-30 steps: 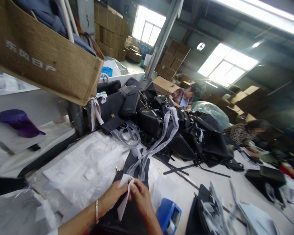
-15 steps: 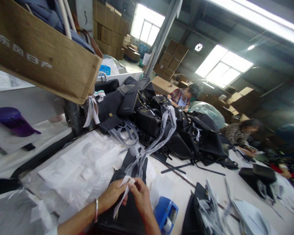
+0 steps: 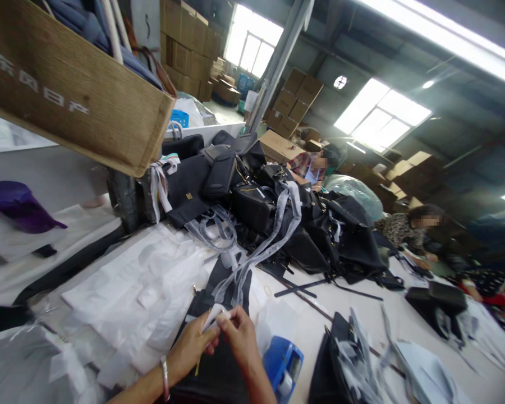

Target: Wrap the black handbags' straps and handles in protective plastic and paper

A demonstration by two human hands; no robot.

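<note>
Close together, the person's two hands met above a black leather bag [image 3: 223, 373] at the near edge of the white worktable [image 3: 309, 322]. The left hand [image 3: 193, 345], a silver bangle [image 3: 164, 377] at its wrist, had thumb and fingers closed on a white slip [image 3: 214, 314]. The right hand [image 3: 238, 331] pinched the same slip near its upper end, the two sets of fingertips almost touching. The slip sat between them over the upper part of the bag, partly covered by the fingers; whether it touched the leather could not be told. A gold-coloured zip showed just below the left hand. Straps in clear plastic wrap [image 3: 280, 224] ran from the bag's far end up onto a heap of black handbags [image 3: 252, 205]. Just beside the right forearm stood a blue tape dispenser [image 3: 281, 365], and farther right lay another black bag [image 3: 330, 359] with wrapped straps. Crumpled white plastic sheets [image 3: 138, 286] covered the table to the left, below a tan burlap tote [image 3: 88, 106] and a purple visor [image 3: 21, 205]. Beyond the heap, a co-worker in a plaid shirt [image 3: 301, 164] and another in a patterned top [image 3: 395, 229] sat bent forward.
</note>
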